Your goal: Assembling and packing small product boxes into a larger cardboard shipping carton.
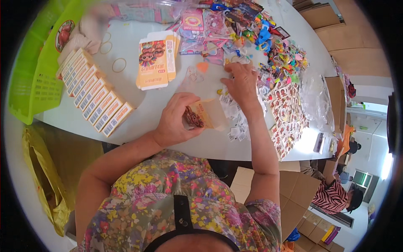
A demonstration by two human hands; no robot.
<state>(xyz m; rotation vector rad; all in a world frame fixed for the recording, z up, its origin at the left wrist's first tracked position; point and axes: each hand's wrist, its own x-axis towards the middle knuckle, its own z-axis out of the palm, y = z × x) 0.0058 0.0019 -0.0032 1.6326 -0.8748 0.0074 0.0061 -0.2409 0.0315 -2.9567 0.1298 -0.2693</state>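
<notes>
My left hand [175,119] is wrapped round a small orange-and-cream carton [210,112] printed with cartoon figures, tilted with its end flaps toward the right. To its right, my right hand [242,82] hovers low at the edge of the trinket pile, thumb and fingers apart, with nothing visible between them. Small white packets [237,122] lie beneath and beside the right wrist. Just left of those fingers are an orange heart-shaped piece [202,66] and a clear bag [191,80]. Whatever lies directly below the right palm is hidden.
Flattened cartons [153,61] are stacked ahead of my left hand. Filled cartons [96,96] stand in rows near a green basket [37,80]. Colourful trinkets [283,59], pink packets [201,31] and sticker sheets [287,115] cover the right side. Another person [336,195] is farther right.
</notes>
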